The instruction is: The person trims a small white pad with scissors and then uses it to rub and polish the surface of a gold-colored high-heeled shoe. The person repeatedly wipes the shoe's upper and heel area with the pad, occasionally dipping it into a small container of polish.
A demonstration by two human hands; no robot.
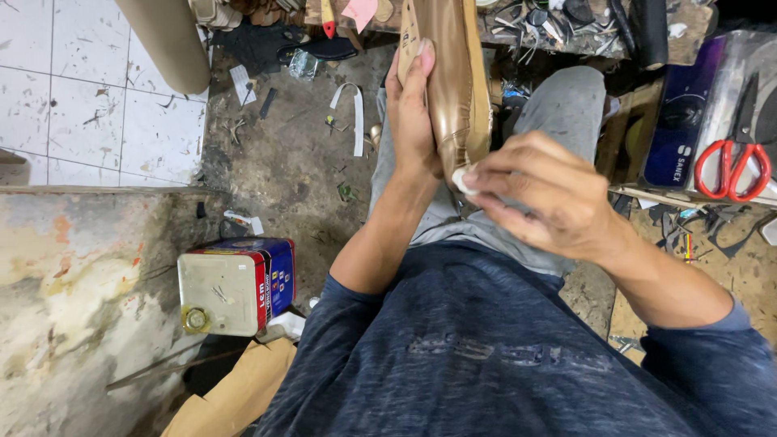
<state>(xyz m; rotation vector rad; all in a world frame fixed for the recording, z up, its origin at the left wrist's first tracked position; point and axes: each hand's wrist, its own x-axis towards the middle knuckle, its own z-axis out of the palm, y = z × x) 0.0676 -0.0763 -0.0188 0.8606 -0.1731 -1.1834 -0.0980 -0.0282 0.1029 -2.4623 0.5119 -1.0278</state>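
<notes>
While the head camera looks straight down over the person's lap, the left hand [413, 121] lies flat along the side of a tan-gold leather piece [455, 77], fingers stretched upward and pressed against it, thumb hidden behind; it steadies the piece upright above the knees. Right hand [541, 193] curled, fingertips pinched on a small white lump [464, 180] held against the lower end of the leather piece, so it is closed on that lump. What the lump is made of cannot be told. The piece rises from just in front of the right fingertips up to the top edge of the view, between the two hands and above the grey trousers [566, 105].

Surroundings, same view: a square tin can [235, 285] with a cream top, round cap and red-and-blue sides stands on the dirty floor to the person's left, well apart from the hands. Brown cardboard [243, 388] lies just below it. White floor tiles [97, 89] in the upper left corner, a beige roll [166, 40] slanting across them. Red-handled scissors [735, 154] rest on a box at the right edge. Cluttered bench [566, 28] with small dark tools along the top.
</notes>
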